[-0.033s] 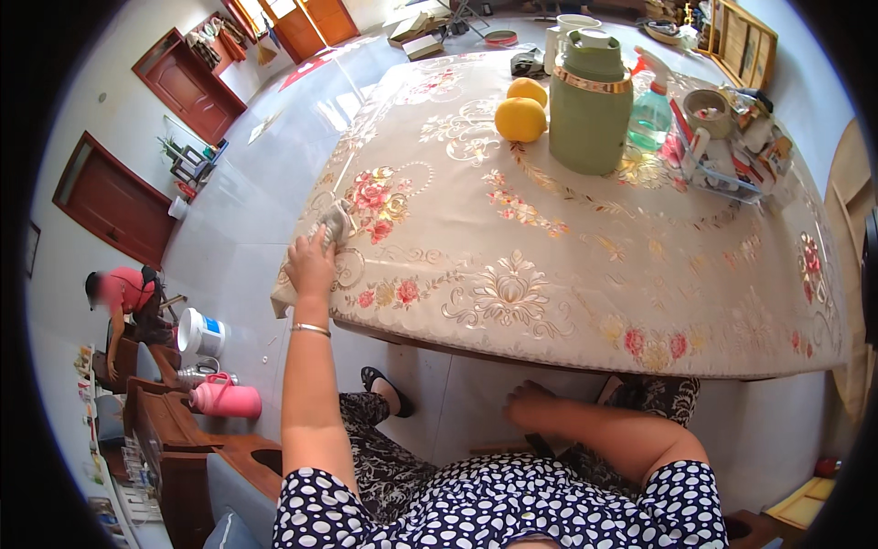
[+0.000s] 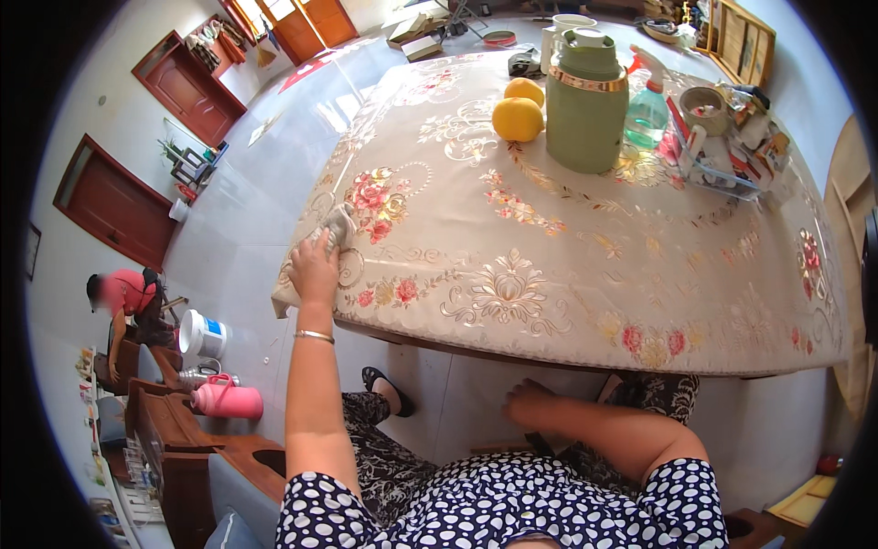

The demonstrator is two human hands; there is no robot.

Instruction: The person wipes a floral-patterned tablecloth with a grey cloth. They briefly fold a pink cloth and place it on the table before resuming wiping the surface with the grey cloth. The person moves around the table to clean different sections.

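My left hand (image 2: 314, 272) presses a crumpled greyish cloth (image 2: 338, 227) onto the tablecloth (image 2: 430, 210), close to the table's left edge. The fingers are curled over the cloth, and a bracelet (image 2: 314, 336) circles that wrist. The tablecloth is beige with red and gold flowers. Below the table's near edge, in shadow over my lap, hangs my right hand (image 2: 532, 404). It is dark and blurred, its fingers are hard to make out, and nothing shows in it.
Two yellow-orange fruits (image 2: 518, 120), a green thermos (image 2: 585, 114), a spray bottle (image 2: 647, 117) and a cluttered clear basket (image 2: 727, 183) stand on the table's far side. At left, a person in pink (image 2: 133, 293) bends near a white bucket (image 2: 203, 335) and a pink thermos (image 2: 229, 400).
My left hand and the cloth have shifted very slightly to the right. The right hand looks the same.
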